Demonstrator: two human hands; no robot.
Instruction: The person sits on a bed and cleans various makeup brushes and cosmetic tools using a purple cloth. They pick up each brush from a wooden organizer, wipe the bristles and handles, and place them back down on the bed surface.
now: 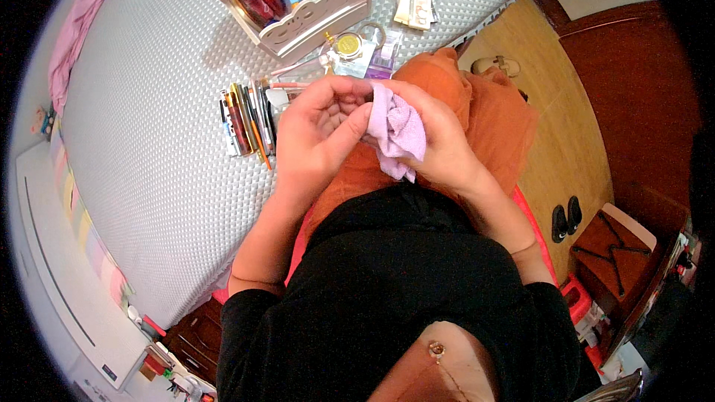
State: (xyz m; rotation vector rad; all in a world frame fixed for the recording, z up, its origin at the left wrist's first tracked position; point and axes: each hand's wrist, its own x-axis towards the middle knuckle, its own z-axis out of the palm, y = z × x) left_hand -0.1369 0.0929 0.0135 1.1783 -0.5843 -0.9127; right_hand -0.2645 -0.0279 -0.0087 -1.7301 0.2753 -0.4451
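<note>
A small lilac cloth (pixel 398 126) is bunched up above my lap. My right hand (pixel 443 138) is closed around it, and one end of the cloth hangs below the fingers. My left hand (pixel 320 130) is curled beside it, thumb tip and fingers meeting at the cloth's left edge. Whatever the left fingertips pinch is hidden. Just left of my left hand, a row of pencils and slim makeup tubes (pixel 247 119) lies on the grey-white patterned bed cover (pixel 160 119).
Beyond my hands stands an open white box (pixel 305 26) with red and blue items inside. Near it lie a round gold-faced object (pixel 348 45), a purple packet (pixel 383 65) and pale packets (pixel 414 4). On the floor at right are black slippers (pixel 567 219) and a beige shoe (pixel 497 65).
</note>
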